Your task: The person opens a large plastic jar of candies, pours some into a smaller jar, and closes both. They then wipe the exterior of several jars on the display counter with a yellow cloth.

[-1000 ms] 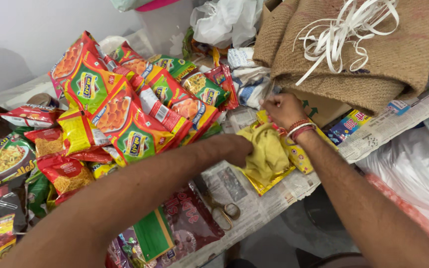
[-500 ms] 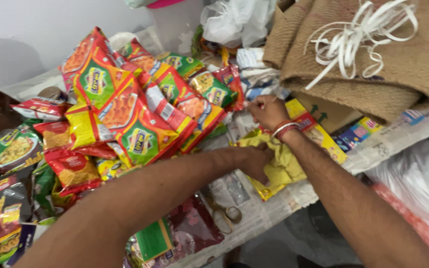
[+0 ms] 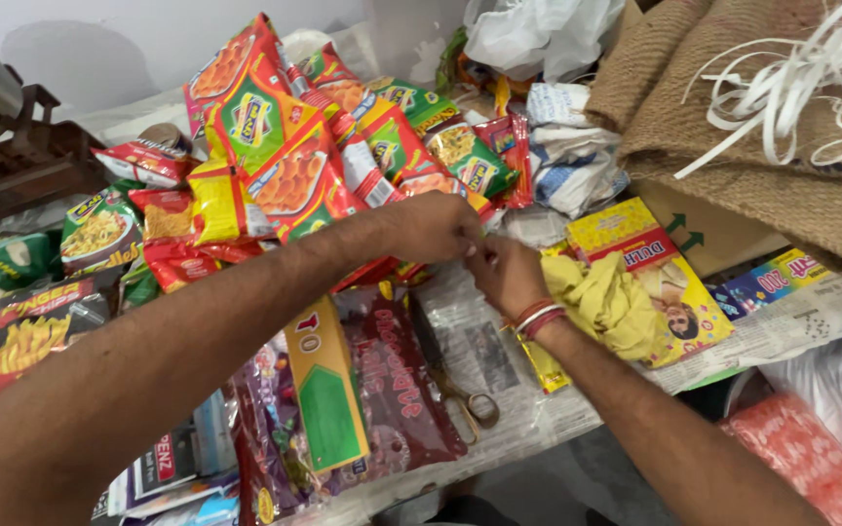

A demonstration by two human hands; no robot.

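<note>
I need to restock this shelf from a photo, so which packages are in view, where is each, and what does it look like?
Snack packets: heaped at back left, shiny red, green and yellow pouches.
Yellow packet: flat, right of the right hand, with red band.
Maroon pouch: flat, front centre.
Green and yellow carton: slim, beside it.
Fries packet: far left, dark with yellow sticks.
Left hand: at the heap's edge.

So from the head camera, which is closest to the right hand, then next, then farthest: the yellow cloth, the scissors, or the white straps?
1. Yellow cloth: just right of the right hand, by the wrist.
2. Scissors: below the hand, on the newspaper.
3. White straps: far up right, on the burlap.
</note>
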